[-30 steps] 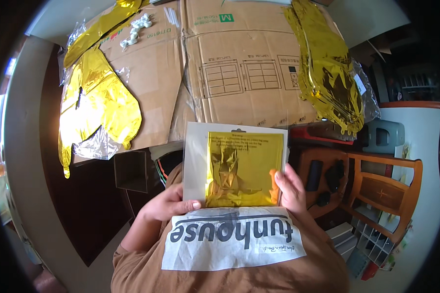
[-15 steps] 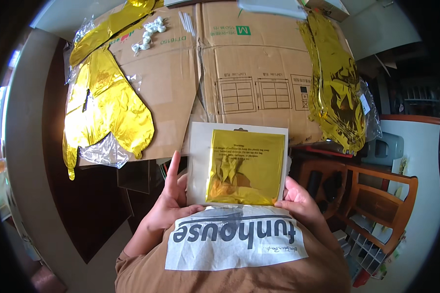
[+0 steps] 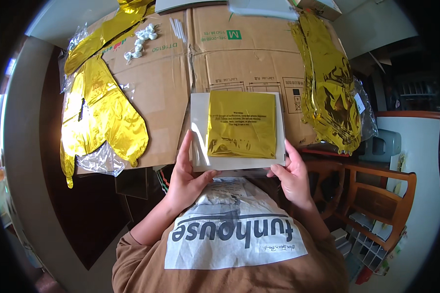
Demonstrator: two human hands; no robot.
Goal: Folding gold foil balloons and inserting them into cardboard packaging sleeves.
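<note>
Fingers of both hands grip a flat packet (image 3: 238, 131) of folded gold foil by its lower corners. Left hand (image 3: 187, 177) and right hand (image 3: 292, 177) sit just beneath it, above flattened cardboard (image 3: 181, 73)

The lower rim of the white card packet (image 3: 237, 131) sits behind the thumbs of the left hand (image 3: 187, 178) and right hand (image 3: 292, 177), and the fingers behind it are hidden. The gold foil balloon (image 3: 333, 83) at the top right and another gold balloon (image 3: 113, 25) (top left) run off the upper edge. The white bits (image 3: 141, 38) on the cardboard (image 3: 220, 53) are too small to identify.
</note>
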